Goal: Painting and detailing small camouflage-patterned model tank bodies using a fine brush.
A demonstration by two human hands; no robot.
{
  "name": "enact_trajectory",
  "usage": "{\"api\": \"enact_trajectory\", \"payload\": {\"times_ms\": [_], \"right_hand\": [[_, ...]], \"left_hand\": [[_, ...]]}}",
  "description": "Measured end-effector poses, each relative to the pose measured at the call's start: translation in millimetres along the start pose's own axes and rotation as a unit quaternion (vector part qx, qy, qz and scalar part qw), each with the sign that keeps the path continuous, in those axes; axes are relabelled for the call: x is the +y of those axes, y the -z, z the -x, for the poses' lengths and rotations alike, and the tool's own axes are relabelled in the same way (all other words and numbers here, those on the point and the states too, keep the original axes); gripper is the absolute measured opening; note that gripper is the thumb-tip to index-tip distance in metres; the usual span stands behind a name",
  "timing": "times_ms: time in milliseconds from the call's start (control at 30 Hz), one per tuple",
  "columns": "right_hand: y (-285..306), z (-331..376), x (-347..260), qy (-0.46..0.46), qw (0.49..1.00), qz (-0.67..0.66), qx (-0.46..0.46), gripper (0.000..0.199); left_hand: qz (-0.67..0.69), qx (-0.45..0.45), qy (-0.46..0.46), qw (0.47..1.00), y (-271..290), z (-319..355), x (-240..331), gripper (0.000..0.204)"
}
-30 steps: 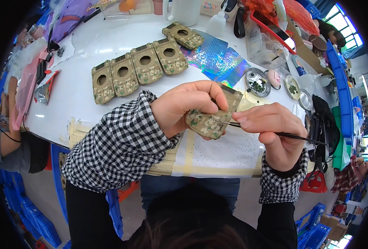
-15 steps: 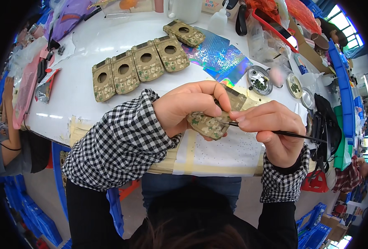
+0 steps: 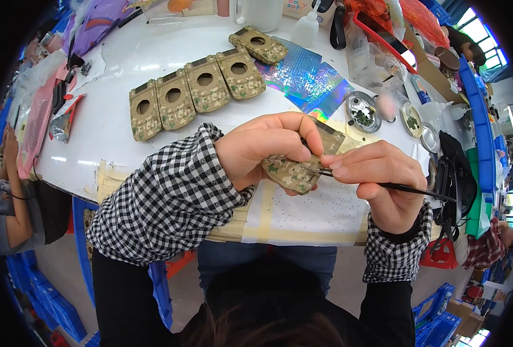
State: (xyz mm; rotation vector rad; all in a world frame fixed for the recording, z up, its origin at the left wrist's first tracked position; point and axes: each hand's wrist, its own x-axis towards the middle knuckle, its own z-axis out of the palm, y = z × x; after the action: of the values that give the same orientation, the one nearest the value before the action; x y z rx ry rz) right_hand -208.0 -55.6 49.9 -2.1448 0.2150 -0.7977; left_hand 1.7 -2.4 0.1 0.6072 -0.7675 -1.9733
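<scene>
My left hand (image 3: pixel 262 139) is closed around a camouflage-patterned model tank hull (image 3: pixel 288 174), tilted above the table's front edge. Its thumb and forefinger nearly meet over the top of the piece, and the hand hides part of it. From the right, my right hand (image 3: pixel 383 170) pinches slim black tweezers (image 3: pixel 409 187). Their fine tips rest at the hull's surface, beside my left thumb; whether anything tiny is between them is too small to tell. Several matching hulls (image 3: pixel 205 82) with round holes stand in a slanted row farther back, and another hull (image 3: pixel 258 45) lies behind them.
White paper (image 3: pixel 308 214) with tiny dark specks is taped under my hands. Shiny holographic sheets (image 3: pixel 311 78) lie behind. To the right are a round tin (image 3: pixel 363 111) of small green bits and a red-cased phone (image 3: pixel 385 41). A pink comb (image 3: pixel 33 130) lies far left.
Both hands stay almost in place, with the tweezers still at the hull. A person's arm at the far left has shifted slightly.
</scene>
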Motion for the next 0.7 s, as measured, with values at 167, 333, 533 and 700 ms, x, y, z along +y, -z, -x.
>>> {"api": "enact_trajectory", "payload": {"times_ms": [167, 333, 533, 700], "right_hand": [[-0.6, 0.3, 0.5, 0.0, 1.0, 0.002, 0.002, 0.019], [-0.3, 0.6, 1.2, 0.002, 1.0, 0.005, 0.002, 0.019], [0.0, 0.5, 1.3, -0.001, 1.0, 0.009, -0.002, 0.019], [0.1, 0.5, 0.8, 0.0, 1.0, 0.01, -0.002, 0.02]], "left_hand": [[-0.001, 0.003, 0.002, 1.0, -0.9, 0.4, 0.5, 0.015], [-0.005, -0.002, 0.009, 1.0, -0.2, 0.9, 1.5, 0.016], [-0.004, -0.022, 0.009, 1.0, 4.9, 0.6, 0.6, 0.019], [-0.004, -0.023, 0.009, 1.0, 3.9, 0.3, 1.0, 0.018]]}}
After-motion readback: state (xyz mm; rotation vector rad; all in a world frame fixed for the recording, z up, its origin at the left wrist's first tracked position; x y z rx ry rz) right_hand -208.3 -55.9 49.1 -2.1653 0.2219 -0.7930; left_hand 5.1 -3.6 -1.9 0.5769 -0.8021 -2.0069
